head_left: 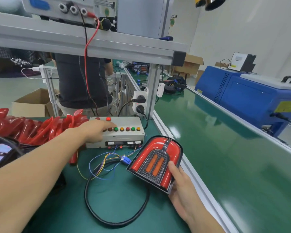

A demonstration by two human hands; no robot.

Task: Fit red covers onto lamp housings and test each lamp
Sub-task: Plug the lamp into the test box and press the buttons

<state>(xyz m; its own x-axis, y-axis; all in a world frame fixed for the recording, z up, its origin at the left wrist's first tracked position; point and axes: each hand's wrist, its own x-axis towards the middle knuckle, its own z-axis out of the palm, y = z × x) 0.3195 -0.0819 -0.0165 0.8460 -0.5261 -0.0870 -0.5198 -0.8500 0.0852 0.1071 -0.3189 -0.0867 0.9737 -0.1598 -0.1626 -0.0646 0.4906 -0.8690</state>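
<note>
R hand (pixel 180 187) at 5 o'clock grips lamp (pixel 155 163) by its lower R edge, thumb on the face; amber strips lit. L hand (pixel 94 130) at 10 o'clock, fingers extended, touches test box (pixel 124 137) buttons. Red covers (pixel 32 126) piled far L.

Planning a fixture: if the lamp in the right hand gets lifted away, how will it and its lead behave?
The lamp looks rigid; its glossy red cover is probably slippery. The black cable lies coiled, so likely floppy and would drag. The right hand grips one edge, suggesting it is fairly light.
</note>
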